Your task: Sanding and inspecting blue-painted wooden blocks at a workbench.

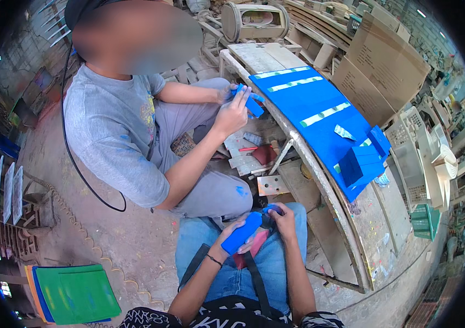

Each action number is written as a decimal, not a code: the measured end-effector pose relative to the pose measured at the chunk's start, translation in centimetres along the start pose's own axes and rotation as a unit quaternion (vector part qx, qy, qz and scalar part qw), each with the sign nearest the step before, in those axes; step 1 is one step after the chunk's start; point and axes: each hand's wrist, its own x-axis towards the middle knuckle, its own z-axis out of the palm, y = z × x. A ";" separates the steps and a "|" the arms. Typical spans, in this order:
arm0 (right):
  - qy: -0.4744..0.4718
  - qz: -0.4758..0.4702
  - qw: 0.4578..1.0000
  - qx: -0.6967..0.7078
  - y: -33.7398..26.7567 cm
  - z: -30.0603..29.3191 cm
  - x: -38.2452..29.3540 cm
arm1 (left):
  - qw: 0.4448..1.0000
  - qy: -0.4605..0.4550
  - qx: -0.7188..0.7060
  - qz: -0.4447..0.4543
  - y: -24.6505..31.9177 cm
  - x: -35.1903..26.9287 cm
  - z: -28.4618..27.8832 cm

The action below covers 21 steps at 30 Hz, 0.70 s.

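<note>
My left hand [221, 245] grips a long blue block [242, 234] above my lap, its fingers wrapped along both sides. Close to the far end of that block, my right hand [285, 222] pinches a small dark-blue piece [272, 209] whose kind I cannot make out. The two blue things nearly meet; whether they touch is unclear. A reddish sheet [258, 246] lies on my jeans beneath my hands, partly hidden by them. Facing me, a co-worker in a grey shirt [109, 135] holds another blue piece [254, 107] in both hands.
On the worn bench [384, 221] to my right lies a blue panel [285, 96] with pale patterned strips, carrying blue box-like pieces [359, 162]. Cardboard [384, 61] stands behind it. A perforated metal plate [272, 185] lies below. Green boards [79, 293] and a coiled hose [81, 229] are at left.
</note>
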 end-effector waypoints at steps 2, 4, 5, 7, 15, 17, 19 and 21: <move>0.003 0.000 1.000 -0.008 -0.2 0.1 -0.1 | 1.000 0.002 0.002 0.001 0.0 0.0 0.0; -0.004 0.000 1.000 -0.028 -0.8 0.3 -0.2 | 1.000 0.005 0.005 0.004 0.0 -0.2 -0.3; -0.010 0.000 0.999 -0.049 -1.0 0.4 -0.2 | 1.000 0.005 0.001 0.003 0.0 -0.3 -0.4; -0.008 0.000 0.999 -0.045 -0.9 0.4 -0.2 | 1.000 0.003 -0.003 0.000 0.0 -0.2 -0.4; -0.006 -0.006 0.999 -0.053 -1.2 0.5 -0.3 | 1.000 -0.003 -0.012 -0.014 0.0 -0.1 -0.6; -0.008 -0.006 0.999 -0.043 -1.0 0.4 -0.3 | 1.000 -0.006 -0.011 -0.012 0.0 0.0 -0.5; -0.010 -0.005 0.999 -0.048 -1.0 0.5 -0.3 | 1.000 -0.007 -0.010 -0.008 0.0 0.0 -0.5; -0.011 -0.003 0.999 -0.053 -1.0 0.4 -0.2 | 1.000 -0.017 -0.014 -0.008 0.1 0.0 -0.4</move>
